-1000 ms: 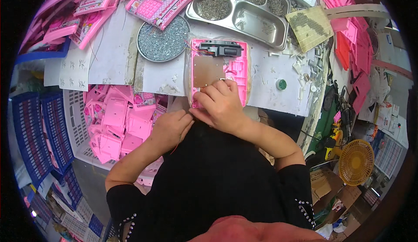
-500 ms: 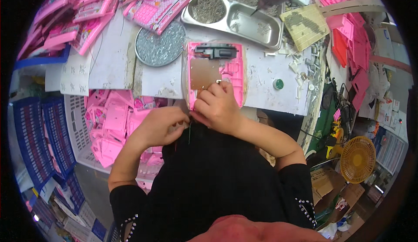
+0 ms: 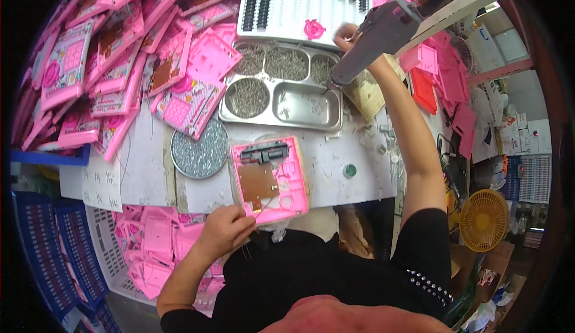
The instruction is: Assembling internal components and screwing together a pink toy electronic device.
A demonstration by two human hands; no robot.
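Note:
On the table before me lies an open pink plastic toy housing (image 3: 296, 190), its inside facing up. It holds a brown board (image 3: 256, 181) and a black part (image 3: 264, 152) along its far end. My left hand (image 3: 225, 230) is closed at its near left corner, fingertips pinched on a thin wire (image 3: 264, 207) that slants over the housing's edge. My right hand (image 3: 345, 37) is stretched far forward, beyond the metal tray, fingers curled. A grey hanging electric screwdriver (image 3: 376, 42) crosses in front of the wrist and partly covers the hand; what the fingers hold is not visible.
A metal tray (image 3: 272, 121) of screws, its bit over one compartment, stands beyond the housing. Further back is a white tray (image 3: 296, 30) with black parts. A round dish (image 3: 199, 150) sits left. Pink housings (image 3: 66, 63) pile at far left; more fill a crate (image 3: 111, 255) below.
My right hand has left the housing and reached far forward beside the screwdriver. My left hand stays by the housing's near left corner. The view has shifted, showing more of the table's far side.

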